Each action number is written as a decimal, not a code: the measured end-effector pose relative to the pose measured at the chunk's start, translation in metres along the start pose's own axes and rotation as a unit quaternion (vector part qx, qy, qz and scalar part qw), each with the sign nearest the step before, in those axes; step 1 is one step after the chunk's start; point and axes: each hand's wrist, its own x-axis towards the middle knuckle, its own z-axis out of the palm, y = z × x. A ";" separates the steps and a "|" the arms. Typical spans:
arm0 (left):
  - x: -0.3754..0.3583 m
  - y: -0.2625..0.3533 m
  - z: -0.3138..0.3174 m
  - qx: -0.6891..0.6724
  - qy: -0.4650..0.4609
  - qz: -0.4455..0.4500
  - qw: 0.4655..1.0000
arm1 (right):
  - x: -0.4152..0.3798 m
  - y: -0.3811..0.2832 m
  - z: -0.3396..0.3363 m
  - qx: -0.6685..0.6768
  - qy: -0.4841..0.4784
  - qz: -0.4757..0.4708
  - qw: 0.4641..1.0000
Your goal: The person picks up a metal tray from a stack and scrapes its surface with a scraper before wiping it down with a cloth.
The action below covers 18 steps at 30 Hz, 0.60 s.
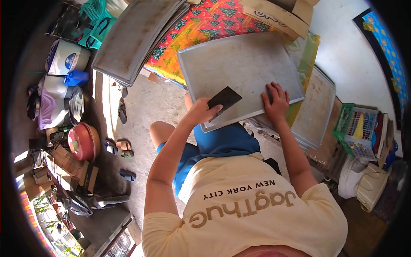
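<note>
Flat black scraper (227,98) is pinched in left grip (204,111); metal tray (239,62) is apparently braced between lap (227,140) and cloth-covered tabletop (216,19), steadied, presumably, by right grip (276,103), spread on its surface.

Tray (235,60) before person (257,210), overlapping table (205,19). Stacked trays (135,32) left, other trays (314,113) right. Box (276,19) beyond tray; basket (343,122) far right.

Cardboard box (274,19) on patterned tablecloth (218,21)
</note>
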 end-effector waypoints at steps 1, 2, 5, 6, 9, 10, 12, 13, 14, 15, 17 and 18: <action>0.000 0.000 0.000 0.008 0.007 0.004 1.000 | -0.001 0.000 0.001 0.000 0.000 0.001 1.000; 0.001 0.000 0.000 0.017 -0.008 0.006 1.000 | -0.001 -0.001 0.000 0.000 0.001 0.000 1.000; 0.007 0.001 0.002 0.031 -0.017 0.009 0.999 | 0.000 0.000 -0.001 0.001 -0.003 -0.001 1.000; 0.009 0.002 0.004 0.033 -0.001 0.004 0.999 | 0.000 0.000 -0.001 0.002 -0.006 0.001 1.000; 0.011 0.008 0.003 0.053 -0.022 0.006 0.998 | 0.000 -0.001 -0.001 0.003 0.001 -0.001 1.000; 0.010 0.011 0.003 0.060 -0.039 0.010 0.997 | -0.002 0.000 -0.001 0.002 -0.002 0.002 1.000; 0.015 0.009 0.010 0.020 0.004 -0.034 0.999 | 0.000 0.001 0.001 0.001 -0.005 0.002 1.000; 0.017 0.007 0.011 0.001 0.025 -0.055 0.998 | 0.001 0.000 0.001 0.002 -0.007 0.001 1.000; 0.022 0.002 0.011 -0.014 0.073 -0.036 0.997 | 0.001 0.000 0.000 0.002 -0.008 0.002 1.000; 0.028 0.000 0.010 -0.029 0.120 -0.017 0.992 | 0.001 0.000 -0.001 0.001 -0.009 0.004 1.000; 0.041 -0.003 0.008 -0.050 0.170 -0.005 0.984 | 0.000 0.000 -0.001 0.002 -0.012 0.009 1.000; 0.047 0.000 0.005 -0.056 0.177 -0.013 0.983 | 0.001 -0.001 -0.002 0.003 -0.013 0.009 1.000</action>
